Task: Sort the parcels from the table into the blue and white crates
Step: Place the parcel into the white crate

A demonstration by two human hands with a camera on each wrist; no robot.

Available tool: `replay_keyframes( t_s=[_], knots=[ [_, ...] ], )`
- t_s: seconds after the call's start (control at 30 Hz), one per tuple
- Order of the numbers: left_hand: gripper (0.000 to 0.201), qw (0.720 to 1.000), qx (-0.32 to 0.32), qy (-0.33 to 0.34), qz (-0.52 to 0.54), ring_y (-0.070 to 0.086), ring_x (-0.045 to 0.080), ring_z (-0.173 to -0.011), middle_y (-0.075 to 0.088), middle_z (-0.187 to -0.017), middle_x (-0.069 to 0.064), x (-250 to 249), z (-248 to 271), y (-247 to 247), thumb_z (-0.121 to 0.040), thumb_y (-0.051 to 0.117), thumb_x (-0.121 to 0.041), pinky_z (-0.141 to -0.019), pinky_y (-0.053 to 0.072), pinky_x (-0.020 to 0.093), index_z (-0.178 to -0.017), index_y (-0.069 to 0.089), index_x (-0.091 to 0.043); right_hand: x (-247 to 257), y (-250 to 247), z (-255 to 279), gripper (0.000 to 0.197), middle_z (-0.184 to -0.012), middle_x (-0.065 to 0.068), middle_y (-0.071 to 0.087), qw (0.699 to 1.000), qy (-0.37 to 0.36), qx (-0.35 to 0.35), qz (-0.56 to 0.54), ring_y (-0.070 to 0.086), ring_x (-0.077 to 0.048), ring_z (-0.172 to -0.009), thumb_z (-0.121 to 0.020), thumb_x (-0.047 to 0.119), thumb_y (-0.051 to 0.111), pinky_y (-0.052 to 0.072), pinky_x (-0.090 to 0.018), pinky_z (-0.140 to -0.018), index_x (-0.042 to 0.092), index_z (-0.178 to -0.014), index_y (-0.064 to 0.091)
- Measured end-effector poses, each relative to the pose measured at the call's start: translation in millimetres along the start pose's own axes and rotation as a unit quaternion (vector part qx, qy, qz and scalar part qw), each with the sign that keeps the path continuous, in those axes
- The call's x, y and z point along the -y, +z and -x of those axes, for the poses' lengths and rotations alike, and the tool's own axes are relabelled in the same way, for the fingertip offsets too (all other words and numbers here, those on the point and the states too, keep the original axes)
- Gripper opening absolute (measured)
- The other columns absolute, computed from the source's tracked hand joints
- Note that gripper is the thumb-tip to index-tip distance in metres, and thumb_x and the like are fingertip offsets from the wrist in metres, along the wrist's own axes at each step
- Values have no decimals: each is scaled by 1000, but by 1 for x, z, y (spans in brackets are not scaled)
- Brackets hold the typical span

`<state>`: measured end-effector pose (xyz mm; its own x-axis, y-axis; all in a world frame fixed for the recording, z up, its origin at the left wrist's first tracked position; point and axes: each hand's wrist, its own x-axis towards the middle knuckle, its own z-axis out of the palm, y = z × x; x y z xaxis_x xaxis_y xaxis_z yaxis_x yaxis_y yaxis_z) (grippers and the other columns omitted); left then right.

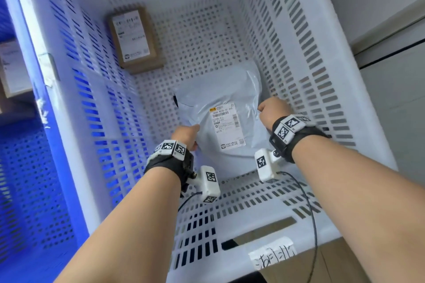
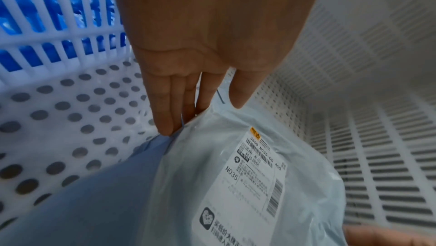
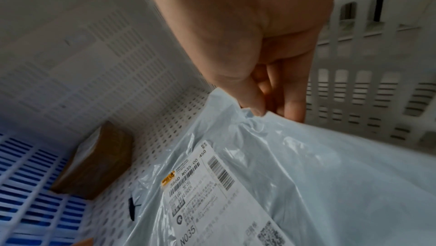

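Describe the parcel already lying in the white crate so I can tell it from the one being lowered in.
Look inside the white crate, at the far left corner of its perforated floor. A small brown cardboard box lies there with a white shipping label on top. Unlike the soft grey plastic mailer bag that the left hand and right hand hold, it is rigid, brown and untouched.

Both forearms are bare, with no sleeves. Each wrist wears a black fabric strap, the left wrist strap (image 1: 169,163) and the right wrist strap (image 1: 296,142), and each is topped with a row of white blocks printed with black-and-white square markers. Just inward of each strap hangs a white boxy camera housing (image 1: 209,184), also marked; the right one (image 1: 266,164) sits likewise. A thin black cable (image 1: 310,213) runs back from the right housing, and 1 shorter cable leaves the left housing.
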<state>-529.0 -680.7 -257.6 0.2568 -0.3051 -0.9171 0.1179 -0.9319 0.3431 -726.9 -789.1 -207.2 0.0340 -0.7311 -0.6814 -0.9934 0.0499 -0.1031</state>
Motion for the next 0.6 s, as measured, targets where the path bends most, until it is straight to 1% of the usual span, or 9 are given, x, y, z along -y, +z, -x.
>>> replay_keyframes(
  t_s=[0.1, 0.13, 0.2, 0.27, 0.3, 0.33, 0.4, 0.5, 0.6],
  knots=[
    [31, 998, 3, 5, -56, 55, 27, -85, 51, -74, 1, 3, -3, 12, -100, 52, -26, -94, 53, 45, -71, 46, -17, -8, 7, -6, 40, -60, -3, 27, 1000, 18, 0, -6, 33, -23, -69, -92, -3, 40, 23, -29, -48, 16, -58, 32],
    [32, 997, 8, 10, -76, 54, 27, -87, 50, -74, 1, 4, -4, 15, -100, 51, -25, -95, 52, 45, -69, 46, -18, -12, 10, -8, 38, -60, -4, 29, 1000, 27, 0, -5, 35, -24, -70, -93, -2, 40, 28, -29, -52, 14, -59, 35],
    [32, 994, 28, 10, -107, 54, 27, -90, 54, -78, 6, 8, -7, 20, -99, 50, -22, -98, 49, 45, -68, 47, -16, -17, 14, -11, 27, -65, -6, 43, 999, 43, 8, -1, 45, -29, -76, -93, -2, 41, 38, -31, -64, 9, -69, 48],
    [31, 990, 46, 10, -131, 55, 28, -93, 58, -92, 15, 11, -7, 23, -99, 47, -22, -100, 46, 45, -70, 48, -12, -21, 16, -13, 24, -90, -12, 63, 998, 50, 33, 8, 58, -32, -88, -93, -1, 42, 46, -32, -73, 5, -94, 65],
    [32, 989, 50, 12, -137, 55, 27, -93, 56, -97, 16, 10, -5, 23, -101, 44, -22, -101, 46, 43, -70, 47, -13, -23, 16, -13, 28, -105, -14, 66, 998, 50, 41, 12, 60, -33, -96, -94, 0, 43, 47, -33, -78, 5, -107, 67],
    [34, 987, 48, 19, -150, 52, 25, -93, 54, -100, 14, 10, -4, 24, -103, 42, -23, -100, 45, 41, -69, 45, -16, -24, 16, -13, 30, -113, -14, 66, 998, 49, 44, 14, 61, -32, -100, -95, 2, 43, 47, -33, -80, 5, -114, 66],
    [37, 986, 31, 31, -163, 47, 21, -93, 49, -102, 11, 6, 1, 22, -104, 42, -24, -99, 45, 36, -67, 40, -22, -25, 14, -11, 27, -112, -15, 65, 998, 36, 49, 17, 58, -31, -93, -95, 4, 43, 44, -32, -77, 5, -113, 65],
    [38, 978, 16, 57, -198, 44, 21, -94, 47, -103, 10, -4, 9, 16, -103, 44, -24, -96, 45, 35, -66, 38, -23, -23, 6, -5, 17, -99, -12, 63, 999, 16, 39, 7, 55, -28, -84, -95, 8, 46, 42, -31, -72, 7, -101, 62],
    [34, 977, -1, 82, -197, 44, 20, -96, 46, -104, 10, -18, 24, 7, -103, 45, -25, -99, 44, 37, -70, 42, -22, -17, -8, 8, 17, -98, -11, 65, 1000, 2, 22, -21, 61, -30, -88, -95, 11, 48, 43, -31, -73, 7, -102, 63]
  ],
)
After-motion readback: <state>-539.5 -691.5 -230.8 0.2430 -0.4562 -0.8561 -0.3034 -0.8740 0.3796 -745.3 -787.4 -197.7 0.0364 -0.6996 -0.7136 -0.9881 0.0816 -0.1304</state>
